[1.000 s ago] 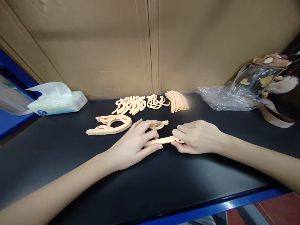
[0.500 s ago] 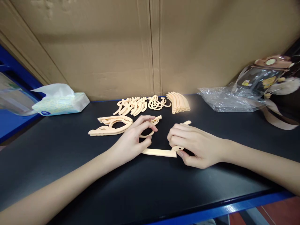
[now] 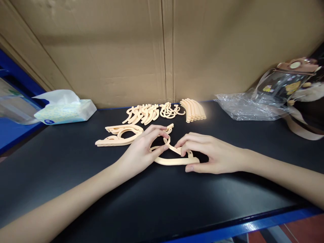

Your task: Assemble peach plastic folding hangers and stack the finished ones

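Observation:
Between my hands is a beige plastic folding clothes hanger [image 3: 174, 162], its arms swung partly together on the dark table. My left hand [image 3: 141, 146] pinches the hanger's curved hook part between thumb and forefinger. On the other side, my right hand [image 3: 212, 153] has its fingertips on the upper arm and its thumb beside the lower one, so the arm ends sit in its grip. Several folded hangers [image 3: 106, 143] lie stacked left of my left hand. One more beige piece [image 3: 170, 128] shows just behind my left fingers, partly hidden.
At the back lie loose curved arm parts [image 3: 141, 114], hooks [image 3: 169, 110] and a row of curved tubes [image 3: 192, 110]. A tissue pack [image 3: 68, 111] stands left. Clear plastic wrap [image 3: 243, 108] and a strapped bottle [image 3: 283, 84] are at the right, before a cardboard wall [image 3: 101, 54].
My right hand has opened from its tighter grip, and the hanger's arms have turned closer together. My left thumb and forefinger have closed on the hook part.

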A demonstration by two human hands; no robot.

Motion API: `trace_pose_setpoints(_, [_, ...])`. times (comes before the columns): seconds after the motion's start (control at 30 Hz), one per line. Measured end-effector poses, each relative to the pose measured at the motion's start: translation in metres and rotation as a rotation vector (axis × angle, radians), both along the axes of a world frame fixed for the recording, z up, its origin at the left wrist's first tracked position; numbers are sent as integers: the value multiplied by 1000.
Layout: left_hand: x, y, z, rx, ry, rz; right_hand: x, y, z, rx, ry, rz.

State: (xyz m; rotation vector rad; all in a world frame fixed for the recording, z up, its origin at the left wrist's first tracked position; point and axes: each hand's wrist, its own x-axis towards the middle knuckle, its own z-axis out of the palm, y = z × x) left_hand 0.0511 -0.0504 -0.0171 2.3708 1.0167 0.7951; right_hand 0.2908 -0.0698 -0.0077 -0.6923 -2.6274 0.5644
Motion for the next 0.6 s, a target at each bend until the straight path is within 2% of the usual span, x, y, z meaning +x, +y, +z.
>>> trace_pose_setpoints(0.33, [1, -1, -1, -20, 41, -59, -7, -10, 2, -84, -26, 51])
trace_pose_setpoints(0.6, [2, -1, 0, 8, 58, -63, -10, -13, 3, -95, -8, 70])
